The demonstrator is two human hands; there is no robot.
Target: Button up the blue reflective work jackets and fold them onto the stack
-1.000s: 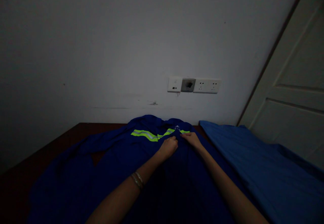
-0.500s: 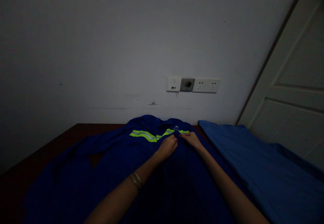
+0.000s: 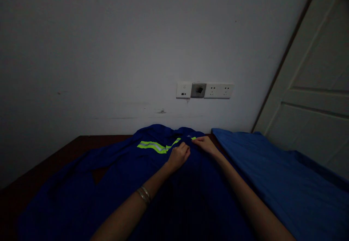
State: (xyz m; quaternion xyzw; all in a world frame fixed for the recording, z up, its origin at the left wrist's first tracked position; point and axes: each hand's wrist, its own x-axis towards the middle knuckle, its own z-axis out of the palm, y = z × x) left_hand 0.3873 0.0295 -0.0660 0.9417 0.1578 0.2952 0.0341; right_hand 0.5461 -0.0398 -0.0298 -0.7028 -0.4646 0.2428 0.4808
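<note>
A dark blue work jacket (image 3: 125, 175) lies spread out, its collar end toward the wall. Across its chest runs a yellow-green and silver reflective strip (image 3: 152, 145). My left hand (image 3: 178, 155), with bangles on the wrist, is closed in a pinch on the jacket's front just below the strip. My right hand (image 3: 205, 144) pinches the cloth a little farther right, over the strip's right part. A small gap separates the two hands. The fine detail between the fingertips is too dark to make out.
The jacket rests on a dark red-brown table (image 3: 71, 150) against a pale wall (image 3: 109, 52). A lighter blue cloth (image 3: 267, 164) lies on the right. Switches and sockets (image 3: 218, 91) are set in the wall. A white panelled door (image 3: 313, 99) stands at the right.
The view has shifted slightly. Against the jacket, my right hand has moved slightly left and up, covering more of the strip's right part. Both hands keep their pinch.
</note>
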